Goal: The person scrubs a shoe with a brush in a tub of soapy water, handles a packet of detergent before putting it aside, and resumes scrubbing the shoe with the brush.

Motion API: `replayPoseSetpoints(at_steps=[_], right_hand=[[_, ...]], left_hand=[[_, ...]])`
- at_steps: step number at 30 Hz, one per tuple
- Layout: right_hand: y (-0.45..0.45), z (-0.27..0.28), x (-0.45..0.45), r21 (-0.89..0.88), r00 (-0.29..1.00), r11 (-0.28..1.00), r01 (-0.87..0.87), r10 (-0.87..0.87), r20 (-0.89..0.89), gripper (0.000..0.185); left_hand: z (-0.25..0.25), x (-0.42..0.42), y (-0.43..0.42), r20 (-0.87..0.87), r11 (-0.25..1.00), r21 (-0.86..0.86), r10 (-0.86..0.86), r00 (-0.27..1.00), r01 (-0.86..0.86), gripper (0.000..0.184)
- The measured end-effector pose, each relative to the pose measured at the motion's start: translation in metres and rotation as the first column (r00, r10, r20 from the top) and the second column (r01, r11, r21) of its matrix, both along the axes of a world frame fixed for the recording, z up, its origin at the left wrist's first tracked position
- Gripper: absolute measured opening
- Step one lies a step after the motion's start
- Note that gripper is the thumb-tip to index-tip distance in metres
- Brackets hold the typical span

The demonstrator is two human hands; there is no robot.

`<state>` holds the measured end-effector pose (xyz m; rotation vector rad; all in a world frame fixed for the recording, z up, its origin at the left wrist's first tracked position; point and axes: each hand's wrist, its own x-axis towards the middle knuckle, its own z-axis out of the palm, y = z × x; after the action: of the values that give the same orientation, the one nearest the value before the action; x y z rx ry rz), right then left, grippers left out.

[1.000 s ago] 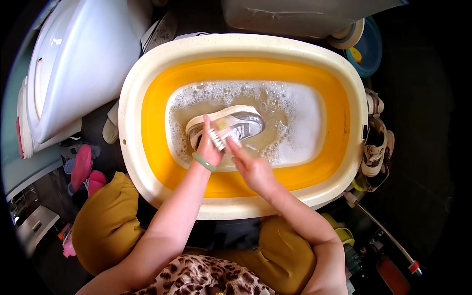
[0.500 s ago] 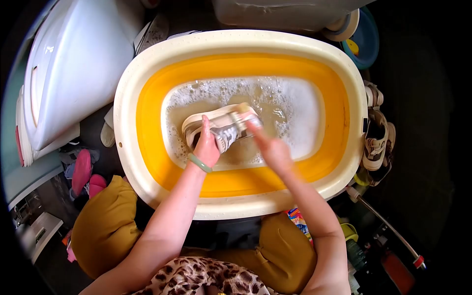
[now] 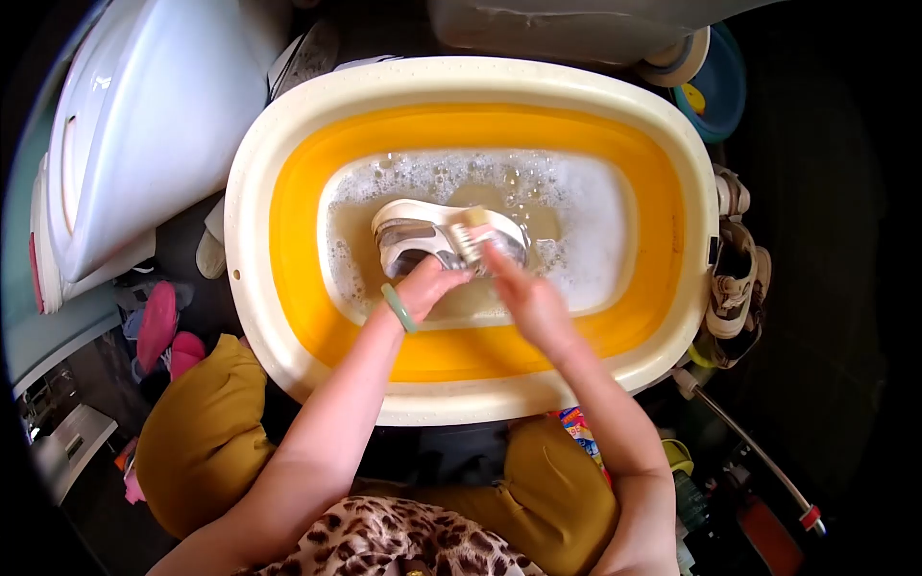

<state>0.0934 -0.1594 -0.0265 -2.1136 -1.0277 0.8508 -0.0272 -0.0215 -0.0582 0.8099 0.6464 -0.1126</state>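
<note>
A grey and white sneaker (image 3: 401, 230) lies on its side over the soapy water in a cream and yellow washtub (image 3: 461, 372). My left hand (image 3: 427, 288), a pale green bangle at its wrist, grips the sneaker's near side around the laces; its fingertips are partly hidden. In my right hand (image 3: 530, 300) is a scrub brush (image 3: 471, 230), its pale bristles against the front half of the shoe. Motion blurs the right fingers and the brush. Foam and cloudy water surround the sneaker.
More sneakers (image 3: 734, 278) stand against the tub's right side. A blue basin (image 3: 725, 91) is at the back right, and a white toilet-like fixture (image 3: 168, 115) at the left. Pink slippers (image 3: 157, 322) lie lower left; a metal pole (image 3: 759, 451) slants at lower right.
The sneaker has shifted slightly right and turned, showing more of its side. My left hand has moved right and lower along it. The brush remains on the shoe's front part.
</note>
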Motion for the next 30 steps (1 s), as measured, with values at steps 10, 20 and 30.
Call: replayPoseSetpoints(at_steps=[10, 20, 30], right_hand=[[-0.029, -0.025, 0.038, -0.162, 0.977, 0.987, -0.002, 0.036, 0.21, 0.045], [0.002, 0.011, 0.009, -0.341, 0.993, 0.936, -0.091, 0.111, 0.037, 0.041], [0.021, 0.015, -0.02, -0.15, 0.941, 0.931, -0.334, 0.338, -0.001, 0.042]], left_hand=[[-0.015, -0.004, -0.015, 0.005, 0.99, 0.016, 0.137, 0.991, -0.137, 0.042], [-0.017, -0.005, -0.032, -0.033, 0.973, 0.032, 0.228, 0.973, -0.227, 0.041], [-0.022, -0.009, -0.034, -0.112, 0.919, -0.057, 0.382, 0.917, -0.39, 0.041]])
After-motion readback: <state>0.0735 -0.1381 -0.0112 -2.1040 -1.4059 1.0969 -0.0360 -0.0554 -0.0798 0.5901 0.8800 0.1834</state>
